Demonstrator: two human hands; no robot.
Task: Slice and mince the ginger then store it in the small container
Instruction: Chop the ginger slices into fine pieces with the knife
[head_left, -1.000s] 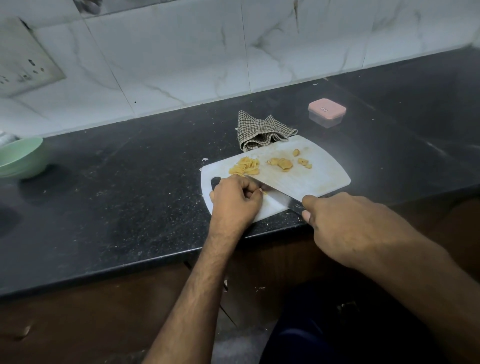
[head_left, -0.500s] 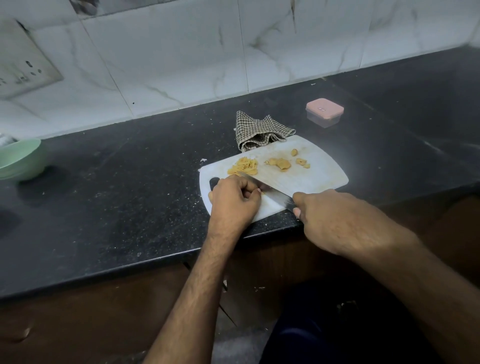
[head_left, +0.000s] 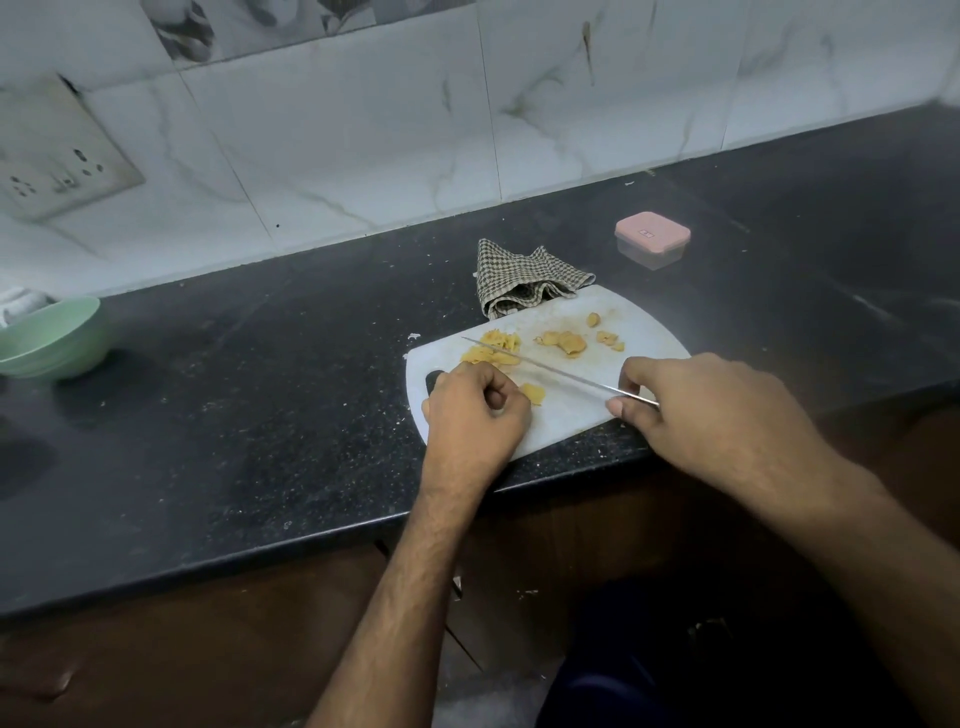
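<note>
1. Ginger slices (head_left: 492, 347): a pale yellow heap of thin cuts at the left part of the white cutting board (head_left: 644, 332), under the knife tip.
2. Ginger piece (head_left: 533, 393): one small chunk near the board's front edge.
3. Ginger chunks (head_left: 563, 343): larger uncut bits, with smaller scraps toward the board's right end.
4. Knife (head_left: 545, 369): thin blade, edge-on, slanting across the board.
5. Small container (head_left: 652, 239): clear box, pink lid on, by the surface's back edge.
</note>
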